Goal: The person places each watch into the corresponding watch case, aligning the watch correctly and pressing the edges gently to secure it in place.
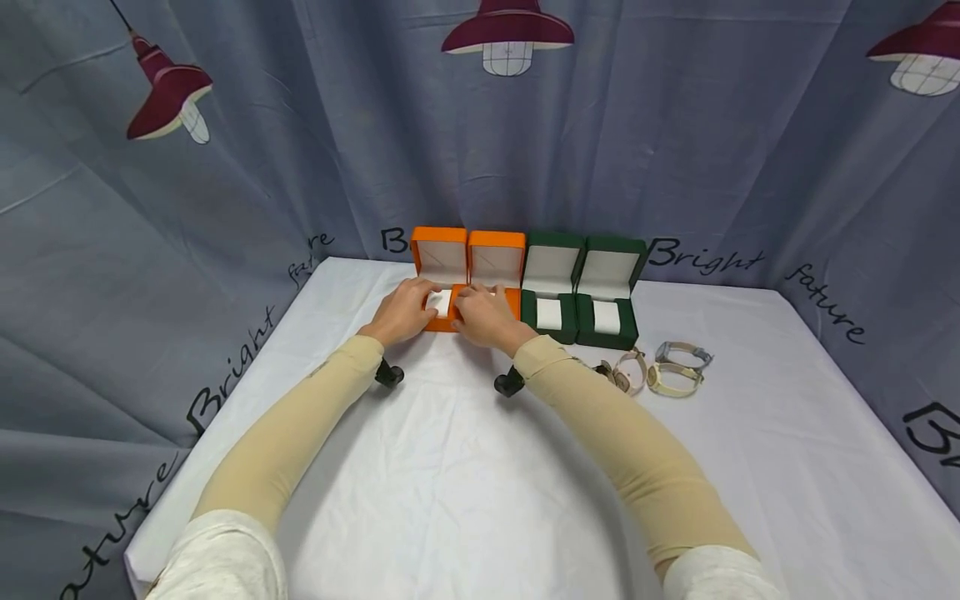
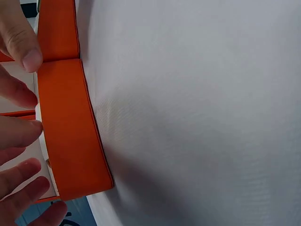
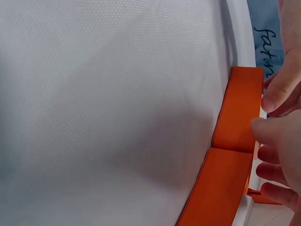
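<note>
My left hand [image 1: 405,310] is at the leftmost orange watch box [image 1: 444,323], its thumb and fingers spread around the white cushion [image 1: 441,302] inside. In the left wrist view its fingers [image 2: 21,181] lie apart above the rim of that orange box [image 2: 77,132]. My right hand [image 1: 483,315] reaches over where the two orange boxes meet. In the right wrist view the thumb [image 3: 268,131] of this hand touches the near rim, with its other fingers bent over the box. The hands partly hide the cushion, and neither clearly grips it. The second orange box [image 1: 513,302] is mostly covered.
Two open green watch boxes [image 1: 557,332] [image 1: 611,337] with white cushions stand right of the orange ones. Several wristwatches [image 1: 675,379] lie right of my right forearm on the white table [image 1: 450,483]. A grey-blue curtain [image 1: 675,125] hangs behind.
</note>
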### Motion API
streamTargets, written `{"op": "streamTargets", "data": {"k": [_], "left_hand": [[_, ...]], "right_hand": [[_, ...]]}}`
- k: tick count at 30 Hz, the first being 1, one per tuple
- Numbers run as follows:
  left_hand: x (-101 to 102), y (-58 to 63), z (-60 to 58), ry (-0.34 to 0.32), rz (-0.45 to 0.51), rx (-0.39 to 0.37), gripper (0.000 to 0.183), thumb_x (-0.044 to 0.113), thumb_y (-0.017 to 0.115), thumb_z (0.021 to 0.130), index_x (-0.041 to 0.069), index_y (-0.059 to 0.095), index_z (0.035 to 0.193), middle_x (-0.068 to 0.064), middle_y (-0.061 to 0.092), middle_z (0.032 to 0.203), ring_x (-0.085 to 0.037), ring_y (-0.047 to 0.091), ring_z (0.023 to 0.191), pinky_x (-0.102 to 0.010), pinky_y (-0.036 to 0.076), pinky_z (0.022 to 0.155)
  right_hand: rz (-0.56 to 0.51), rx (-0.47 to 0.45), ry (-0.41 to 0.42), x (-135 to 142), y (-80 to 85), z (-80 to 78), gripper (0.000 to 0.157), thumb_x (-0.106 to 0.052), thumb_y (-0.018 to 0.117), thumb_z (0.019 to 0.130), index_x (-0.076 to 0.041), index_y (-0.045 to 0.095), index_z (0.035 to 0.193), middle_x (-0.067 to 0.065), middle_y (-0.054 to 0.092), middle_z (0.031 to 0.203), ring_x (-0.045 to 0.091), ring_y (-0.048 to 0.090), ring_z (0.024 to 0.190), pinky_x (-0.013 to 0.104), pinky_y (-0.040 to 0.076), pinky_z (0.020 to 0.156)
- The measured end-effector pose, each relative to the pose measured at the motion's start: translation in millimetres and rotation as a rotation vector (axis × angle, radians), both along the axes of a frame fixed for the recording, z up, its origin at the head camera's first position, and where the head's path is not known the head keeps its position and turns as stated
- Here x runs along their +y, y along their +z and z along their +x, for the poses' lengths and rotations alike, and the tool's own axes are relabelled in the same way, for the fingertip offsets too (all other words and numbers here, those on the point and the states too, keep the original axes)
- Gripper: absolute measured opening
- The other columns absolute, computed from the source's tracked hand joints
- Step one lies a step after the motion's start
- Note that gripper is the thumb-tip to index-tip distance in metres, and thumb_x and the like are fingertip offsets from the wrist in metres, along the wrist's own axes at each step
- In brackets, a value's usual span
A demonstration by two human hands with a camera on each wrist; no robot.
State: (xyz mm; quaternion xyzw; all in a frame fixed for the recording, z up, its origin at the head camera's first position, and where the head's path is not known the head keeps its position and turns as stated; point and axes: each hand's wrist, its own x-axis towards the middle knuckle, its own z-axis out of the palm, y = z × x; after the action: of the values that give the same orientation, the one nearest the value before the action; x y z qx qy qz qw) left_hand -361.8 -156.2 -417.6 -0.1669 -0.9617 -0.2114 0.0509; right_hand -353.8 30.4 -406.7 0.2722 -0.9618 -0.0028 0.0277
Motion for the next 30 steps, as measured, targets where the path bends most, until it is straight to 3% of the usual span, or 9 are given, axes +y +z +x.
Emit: {"op": "streamTargets", "data": {"k": [7, 21, 30], "left_hand": [[1.4, 9.7, -4.8, -0.002, -0.045, -0.058, 0.049, 0.021, 0.071, 0.093, 0.015, 0.059, 0.14, -0.007, 0.056, 0.144, -0.028, 0.048, 0.132, -0.048, 0.045, 0.106], [1.8, 19.6, -18.0, -0.066, -0.036, -0.201, 0.056, 0.01, 0.077, 0.088, 0.014, 0.06, 0.141, -0.008, 0.061, 0.137, -0.028, 0.049, 0.12, -0.046, 0.045, 0.105], [4.4, 24.7, -24.1, -0.096, -0.03, -0.284, 0.06, 0.007, 0.076, 0.088, 0.009, 0.056, 0.144, -0.011, 0.056, 0.145, -0.03, 0.051, 0.128, -0.045, 0.042, 0.111]], "right_hand": [[0.028, 0.007, -0.02, -1.5, -1.0, -0.5, 0.035, -0.038, 0.062, 0.099, -0.019, 0.069, 0.128, 0.003, 0.057, 0.144, 0.027, 0.038, 0.14, 0.069, 0.024, 0.114], [0.1, 0.04, 0.013, -3.3, -0.8, 2.0, 0.028, -0.035, 0.065, 0.098, -0.019, 0.072, 0.121, 0.001, 0.062, 0.135, 0.025, 0.039, 0.14, 0.069, 0.024, 0.113], [0.023, 0.012, -0.013, -0.6, 0.5, -0.3, 0.031, -0.034, 0.068, 0.096, -0.02, 0.071, 0.124, 0.002, 0.062, 0.136, 0.025, 0.043, 0.134, 0.061, 0.032, 0.109]]}}
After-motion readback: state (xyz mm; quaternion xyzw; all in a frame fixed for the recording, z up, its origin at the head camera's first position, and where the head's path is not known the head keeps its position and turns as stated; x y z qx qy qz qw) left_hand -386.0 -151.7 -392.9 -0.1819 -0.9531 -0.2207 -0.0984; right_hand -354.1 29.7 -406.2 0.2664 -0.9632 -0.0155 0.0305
